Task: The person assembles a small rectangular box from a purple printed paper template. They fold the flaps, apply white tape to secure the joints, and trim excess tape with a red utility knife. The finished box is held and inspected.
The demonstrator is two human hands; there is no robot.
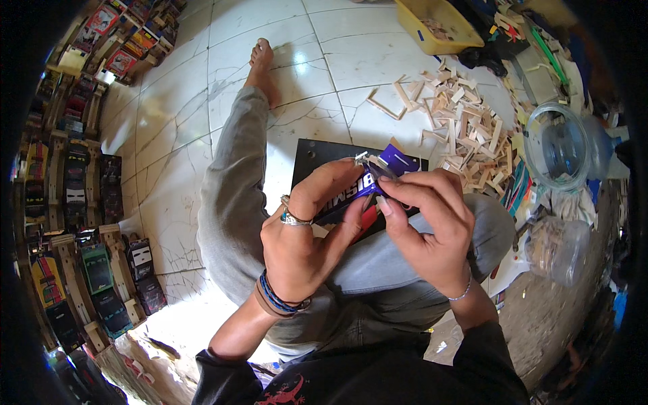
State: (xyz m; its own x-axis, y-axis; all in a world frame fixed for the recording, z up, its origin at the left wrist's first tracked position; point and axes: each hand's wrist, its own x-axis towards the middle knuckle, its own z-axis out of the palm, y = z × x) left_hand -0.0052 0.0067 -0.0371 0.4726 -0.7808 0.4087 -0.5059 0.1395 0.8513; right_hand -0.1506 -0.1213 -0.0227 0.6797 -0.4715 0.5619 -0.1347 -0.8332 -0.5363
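The left hand point(297, 236) pinches a purple strip point(399, 162) over the black board point(318, 154), near its far right corner, while the right hand point(435, 233) grips what seems the same strip, partly hidden by fingers, and wood sticks point(466, 125) lie heaped beyond that corner.

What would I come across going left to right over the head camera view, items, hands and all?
Stacked colourful items → left hand → right hand → round-rimmed clear plastic container.
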